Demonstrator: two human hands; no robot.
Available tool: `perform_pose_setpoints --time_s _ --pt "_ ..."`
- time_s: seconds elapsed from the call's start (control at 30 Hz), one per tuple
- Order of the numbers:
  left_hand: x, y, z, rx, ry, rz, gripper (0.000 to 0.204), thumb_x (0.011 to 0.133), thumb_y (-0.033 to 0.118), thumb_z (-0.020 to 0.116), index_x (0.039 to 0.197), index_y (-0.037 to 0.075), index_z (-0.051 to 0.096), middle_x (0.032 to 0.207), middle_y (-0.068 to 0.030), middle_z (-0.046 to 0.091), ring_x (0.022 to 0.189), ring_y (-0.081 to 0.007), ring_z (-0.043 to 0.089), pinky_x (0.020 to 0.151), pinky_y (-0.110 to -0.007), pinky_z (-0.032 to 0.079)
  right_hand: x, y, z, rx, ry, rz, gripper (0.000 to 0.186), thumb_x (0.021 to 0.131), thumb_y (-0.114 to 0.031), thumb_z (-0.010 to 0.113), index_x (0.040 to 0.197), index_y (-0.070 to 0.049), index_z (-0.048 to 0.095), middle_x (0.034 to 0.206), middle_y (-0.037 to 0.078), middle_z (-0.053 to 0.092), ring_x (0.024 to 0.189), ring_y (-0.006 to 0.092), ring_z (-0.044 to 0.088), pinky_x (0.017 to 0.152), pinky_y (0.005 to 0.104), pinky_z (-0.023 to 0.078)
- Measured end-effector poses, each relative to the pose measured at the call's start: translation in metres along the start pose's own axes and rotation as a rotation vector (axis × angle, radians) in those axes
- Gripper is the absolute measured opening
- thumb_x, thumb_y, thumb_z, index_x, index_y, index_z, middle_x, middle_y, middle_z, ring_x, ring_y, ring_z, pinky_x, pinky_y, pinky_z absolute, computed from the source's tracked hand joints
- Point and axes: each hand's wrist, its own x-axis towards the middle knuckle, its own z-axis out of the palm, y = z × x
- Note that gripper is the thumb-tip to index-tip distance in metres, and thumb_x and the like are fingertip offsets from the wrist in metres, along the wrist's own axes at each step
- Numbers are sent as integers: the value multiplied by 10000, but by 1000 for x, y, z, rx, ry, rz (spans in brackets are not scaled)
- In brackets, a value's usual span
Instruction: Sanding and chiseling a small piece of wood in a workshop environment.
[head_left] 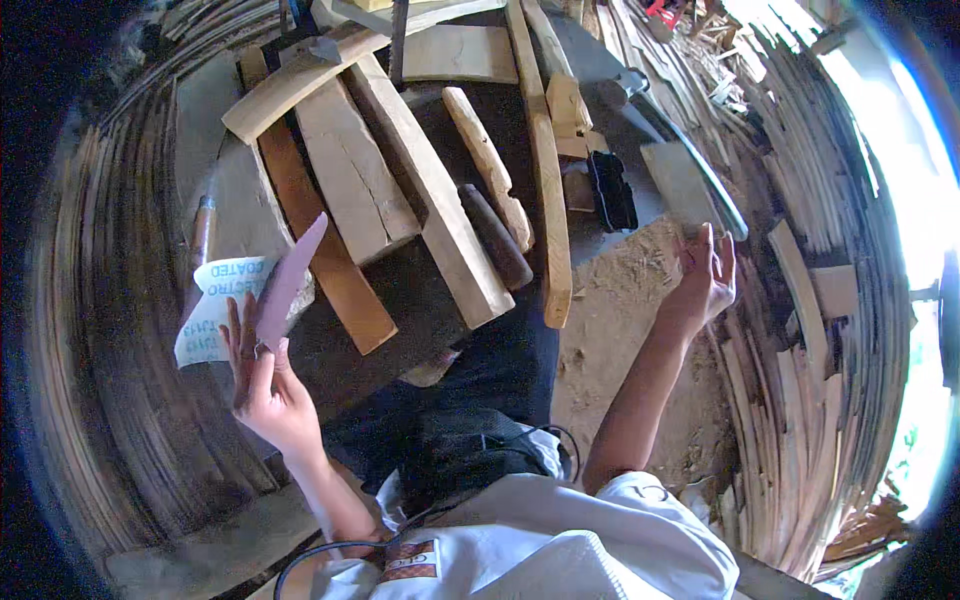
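Note:
My left hand [262,385] pinches a sheet of sandpaper [290,283], folded or curled so its purplish gritty face and its white printed backing both show. The sheet stands up at the left side of the dark workbench. Off to the right, my right hand [703,285] is raised over the sawdust-covered ground, its fingers apart and slightly bent. Just beyond its fingertips is a flat tan piece [677,180], blurred at its lower end. Whether the fingertips touch that piece I cannot tell.
Wooden beams [430,200], a reddish-brown board [330,250], a notched stick [488,160] and a dark rounded bar [495,238] lie across the bench. A black object [612,190] and a long metal tool [690,140] are at its right. Stacked wood strips [820,150] line both sides.

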Motion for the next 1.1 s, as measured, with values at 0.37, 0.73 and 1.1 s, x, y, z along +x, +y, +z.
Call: perform_pose_setpoints --time_s 0.37,0.73,1.1 --pt "-8 2 1 -149 -65 2 128 943 44 575 973 -13 686 1298 -173 627 1284 -402 526 1101 -586 355 81 65 -2 -578 -185 -44 538 844 -255 794 1257 40 613 857 112 735 754 128 672 693 261 519" --pt "-6 1 -1 -139 -60 38 156 948 54 573 1015 -25 690 1272 -176 643 1255 -401 554 1093 -585 364 10 25 11 -767 -381 -316 491 757 -363 850 1129 -80 700 968 81 651 803 186 599 738 319 486" --pt "-14 -5 2 -144 -116 -58 149 942 75 593 986 -29 691 1266 -173 648 1248 -405 560 1093 -585 362 -8 16 28 -795 -607 -407 487 817 -257 808 1210 -18 648 1010 122 712 781 156 646 732 300 518"
